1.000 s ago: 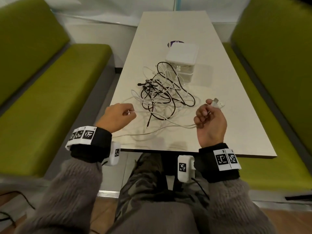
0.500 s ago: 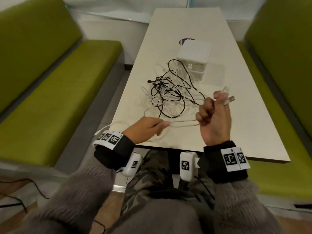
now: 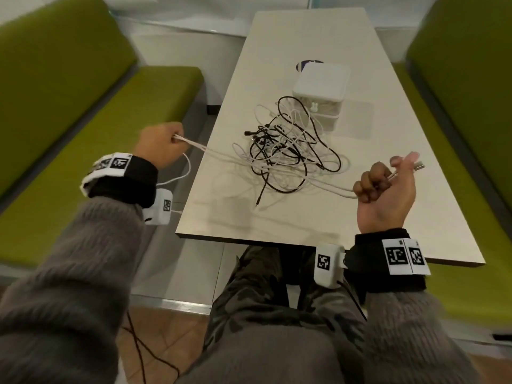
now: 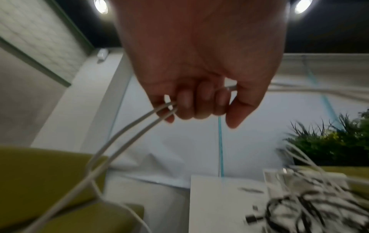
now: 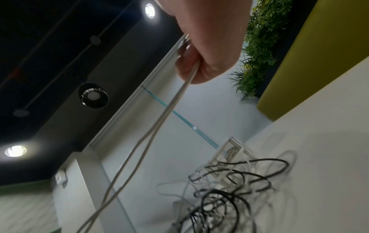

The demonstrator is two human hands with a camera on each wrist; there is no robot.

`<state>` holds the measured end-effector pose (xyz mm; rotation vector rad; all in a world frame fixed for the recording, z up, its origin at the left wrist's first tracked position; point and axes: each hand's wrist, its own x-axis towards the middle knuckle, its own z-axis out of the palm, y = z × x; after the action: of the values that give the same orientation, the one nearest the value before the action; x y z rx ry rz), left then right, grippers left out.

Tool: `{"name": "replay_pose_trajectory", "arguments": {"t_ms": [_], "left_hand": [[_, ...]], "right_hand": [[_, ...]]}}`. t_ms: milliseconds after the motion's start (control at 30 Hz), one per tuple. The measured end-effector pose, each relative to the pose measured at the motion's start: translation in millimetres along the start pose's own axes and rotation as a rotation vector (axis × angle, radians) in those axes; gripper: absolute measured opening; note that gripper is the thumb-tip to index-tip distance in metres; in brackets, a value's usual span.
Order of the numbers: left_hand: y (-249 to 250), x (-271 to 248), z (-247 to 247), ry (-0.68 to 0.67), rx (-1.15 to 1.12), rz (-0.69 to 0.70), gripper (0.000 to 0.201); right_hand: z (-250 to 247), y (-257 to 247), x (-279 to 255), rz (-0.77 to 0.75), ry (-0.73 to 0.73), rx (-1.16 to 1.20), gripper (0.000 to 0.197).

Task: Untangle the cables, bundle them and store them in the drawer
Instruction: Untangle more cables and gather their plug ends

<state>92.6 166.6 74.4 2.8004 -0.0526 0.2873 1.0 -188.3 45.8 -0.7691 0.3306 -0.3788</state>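
Observation:
A tangle of black and white cables (image 3: 288,153) lies in the middle of the pale table (image 3: 388,217), also seen low in the right wrist view as cables (image 5: 223,197). Behind it stands a small white drawer box (image 3: 320,92). My left hand (image 3: 163,145) is out past the table's left edge and grips two strands of a white cable (image 4: 123,137). My right hand (image 3: 388,184) is raised over the table's near right. It grips the same white cable (image 5: 159,123) doubled, with the USB plug (image 3: 418,165) sticking out past the fingertips.
Green upholstered benches (image 3: 83,128) flank the table on both sides. A dark round sticker (image 3: 304,63) shows behind the drawer box. A loop of white cable (image 3: 180,173) hangs off the table's left edge near my left wrist. My lap is under the near table edge.
My left hand has moved left, off the table and away from my right hand, drawing the white cable out taut. My right hand has shifted right and kept its grip.

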Motion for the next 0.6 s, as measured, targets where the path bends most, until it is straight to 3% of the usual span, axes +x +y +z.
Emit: {"name": "replay_pose_trajectory", "arguments": {"t_ms": [67,133,167,233,300,367,433,533,600], "left_hand": [[-6,4,23,-0.299,0.156,-0.113,0.012],[-4,-2,44,-0.556,0.267,-0.158,0.035],[3,-5,50,-0.595,0.261,-0.115,0.048],[27,-15,56,-0.549,0.121,0.070,0.059],[60,-29,58,-0.423,-0.105,0.301,0.052],[94,-44,62,-0.337,-0.329,0.448,0.038],[124,-55,70,-0.390,-0.450,0.460,0.037],[152,-64,87,-0.553,-0.460,0.429,0.027],[156,-66,95,-0.583,-0.444,0.442,0.026]], "right_hand": [[-4,11,3,0.042,0.037,-0.072,0.021],[-10,24,3,0.082,0.058,-0.106,0.022],[-12,29,3,0.104,0.056,-0.101,0.026],[-11,39,1,0.145,0.026,-0.066,0.030],[-6,44,-1,0.175,-0.016,-0.011,0.029],[1,46,-1,0.191,-0.080,0.042,0.029],[8,46,-2,0.184,-0.144,0.046,0.031],[19,47,-7,0.165,-0.197,0.004,0.038],[24,47,-10,0.141,-0.201,-0.043,0.040]]}}
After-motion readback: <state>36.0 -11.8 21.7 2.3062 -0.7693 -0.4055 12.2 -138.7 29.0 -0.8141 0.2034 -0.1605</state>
